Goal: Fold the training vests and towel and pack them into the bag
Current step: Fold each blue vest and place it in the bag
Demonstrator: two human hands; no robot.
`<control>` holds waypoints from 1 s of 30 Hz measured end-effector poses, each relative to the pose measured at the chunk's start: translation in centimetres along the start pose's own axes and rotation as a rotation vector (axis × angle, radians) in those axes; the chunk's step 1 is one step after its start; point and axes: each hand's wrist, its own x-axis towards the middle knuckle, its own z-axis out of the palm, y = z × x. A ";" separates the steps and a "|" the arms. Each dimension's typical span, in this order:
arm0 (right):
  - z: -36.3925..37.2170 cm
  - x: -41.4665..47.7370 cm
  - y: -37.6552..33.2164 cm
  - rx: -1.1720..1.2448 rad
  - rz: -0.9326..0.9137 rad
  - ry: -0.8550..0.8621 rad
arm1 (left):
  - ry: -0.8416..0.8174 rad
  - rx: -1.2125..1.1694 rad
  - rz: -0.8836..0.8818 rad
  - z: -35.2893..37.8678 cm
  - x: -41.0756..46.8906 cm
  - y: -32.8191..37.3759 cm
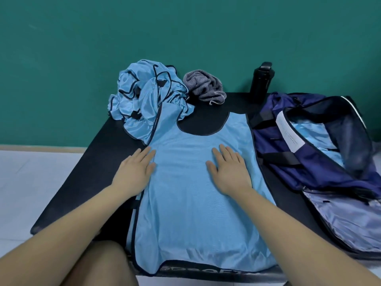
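Observation:
A light blue training vest [185, 213] with dark trim lies spread flat on the black mat [82, 182], neck opening away from me. My left hand [134, 172] rests flat on its left edge, fingers straight. My right hand [228, 172] presses flat on the vest's middle right. A crumpled heap of more blue vests [144, 96] sits at the mat's far left. A grey striped towel [206, 85] lies bunched behind the vest. The navy bag [321, 145] lies open at the right, with blue fabric visible inside.
A black bottle [260, 81] stands upright at the back, between the towel and the bag. A green wall rises behind the mat. Pale floor tiles lie to the left. My knee shows at the bottom left.

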 end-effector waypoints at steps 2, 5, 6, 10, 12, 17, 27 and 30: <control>0.0 0.0 0.0 -0.011 -0.001 -0.003 | -0.013 0.008 -0.041 -0.7 -0.6 -0.5; 0.0 0.0 -0.1 -0.021 -0.004 -0.018 | -0.030 -0.017 -0.070 -2.1 -1.7 0.2; -0.1 0.0 -0.1 -0.025 -0.002 -0.019 | -0.008 -0.026 -0.058 -2.4 -2.2 0.7; -0.8 -0.8 -0.9 -0.138 -0.061 0.058 | 0.013 -0.136 0.056 -2.7 -4.1 3.5; -0.8 -1.8 -1.5 -0.122 -0.081 0.049 | -0.049 -0.172 0.098 -2.1 -4.8 4.6; -1.1 -2.4 -0.4 -0.051 -0.023 0.019 | -0.056 -0.264 0.052 -1.9 -4.7 4.6; -0.5 -3.7 1.4 -0.034 -0.063 0.043 | -0.078 -0.274 -0.207 -3.8 -9.1 2.0; -0.6 -4.0 1.5 -0.026 -0.064 0.048 | -0.104 -0.218 -0.237 -4.4 -9.2 2.2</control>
